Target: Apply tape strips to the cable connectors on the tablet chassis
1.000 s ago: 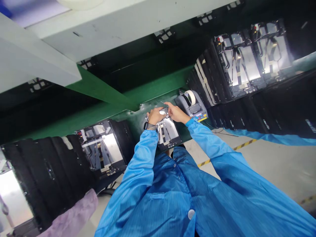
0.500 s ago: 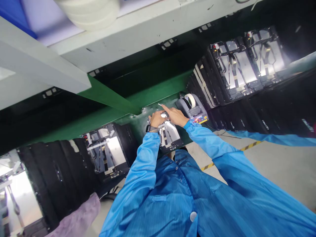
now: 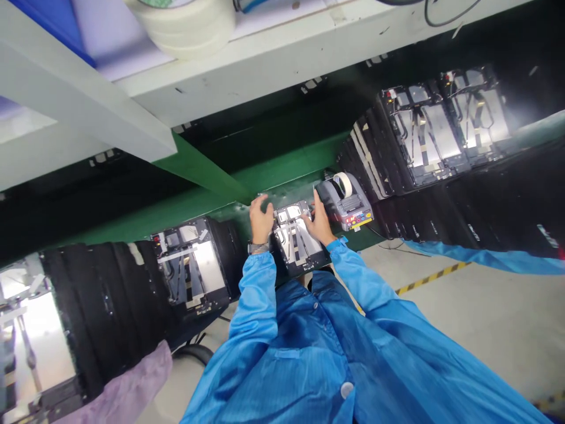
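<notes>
An opened tablet-like device (image 3: 296, 238) lies in front of me, its silver plates and dark flat cables facing up. My left hand (image 3: 261, 224) is beside its upper left edge, thumb and fingers curved apart with nothing visible between them. My right hand (image 3: 318, 224) rests along the upper right edge, thumb over the device and index finger stretched upward. A small pale strip, perhaps tape, shows at that index fingertip. Just right of this hand stands a grey tape dispenser (image 3: 348, 203) with a cream tape roll (image 3: 343, 185) on top.
Stacked black device housings stand at left (image 3: 110, 306) and right (image 3: 375, 147), with open units (image 3: 189, 268) on top. A white shelf edge (image 3: 265, 68) crosses above, holding cream tape rolls (image 3: 189, 29). A green divider (image 3: 207, 168) rises behind. A lilac sleeve (image 3: 128, 383) shows lower left.
My hands were together over the device's upper end. They have moved apart to either side, uncovering it. The camera view has shifted slightly.
</notes>
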Demonstrator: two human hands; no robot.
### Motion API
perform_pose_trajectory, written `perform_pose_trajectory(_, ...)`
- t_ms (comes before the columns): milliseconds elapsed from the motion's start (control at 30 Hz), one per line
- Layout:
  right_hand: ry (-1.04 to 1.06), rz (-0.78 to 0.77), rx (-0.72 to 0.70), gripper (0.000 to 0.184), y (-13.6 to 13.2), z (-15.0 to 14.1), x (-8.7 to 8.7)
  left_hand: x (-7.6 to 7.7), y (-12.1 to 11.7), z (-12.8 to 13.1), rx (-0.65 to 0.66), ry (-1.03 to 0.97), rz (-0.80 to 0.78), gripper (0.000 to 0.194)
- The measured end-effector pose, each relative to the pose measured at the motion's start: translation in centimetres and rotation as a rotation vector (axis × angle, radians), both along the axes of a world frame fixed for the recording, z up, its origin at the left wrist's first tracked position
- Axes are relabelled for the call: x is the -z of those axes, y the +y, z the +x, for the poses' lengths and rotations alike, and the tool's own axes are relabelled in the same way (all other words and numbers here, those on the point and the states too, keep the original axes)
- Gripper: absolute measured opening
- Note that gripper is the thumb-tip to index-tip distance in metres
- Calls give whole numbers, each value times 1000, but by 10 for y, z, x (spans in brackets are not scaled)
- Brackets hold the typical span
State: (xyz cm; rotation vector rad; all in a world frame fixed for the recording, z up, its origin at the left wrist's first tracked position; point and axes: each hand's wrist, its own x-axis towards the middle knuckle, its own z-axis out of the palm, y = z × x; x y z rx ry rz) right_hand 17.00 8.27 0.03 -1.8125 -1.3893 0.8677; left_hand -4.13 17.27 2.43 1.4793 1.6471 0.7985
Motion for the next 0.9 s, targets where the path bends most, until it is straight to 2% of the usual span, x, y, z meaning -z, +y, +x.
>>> perform_pose_trajectory(100, 46, -2, 50, 100, -2, -5, 2, 9, -19, -26, -161, -89, -46, 34)
perform_pose_trajectory(200, -28, 33, 87, 94, -7, -14, -5, 22, -44, -39, -217, -210, -98, 33)
perform_pose_trajectory(300, -83, 109, -93, 83, -9, -32, -15, 38, -66, -40, -217, -321, -164, 35)
perform_pose_trajectory(400, -16, 107, -318, 76, 0, -53, -16, 50, -79, -36, -218, -405, -201, 39)
perform_pose_trajectory(500, 45, 75, -381, 73, 18, -67, -10, 57, -84, -31, -207, -451, -223, 45)
perform_pose_trajectory(633, 24, 93, -478, 75, 43, -68, -8, 60, -84, -24, -183, -488, -239, 50)
perform_pose_trajectory(767, -105, 59, -649, 79, 60, -64, -15, 60, -81, -19, -198, -532, -232, 48)
perform_pose_trajectory(900, -191, 46, -719, 85, 63, -62, -24, 61, -76, -17, -215, -579, -252, 48)
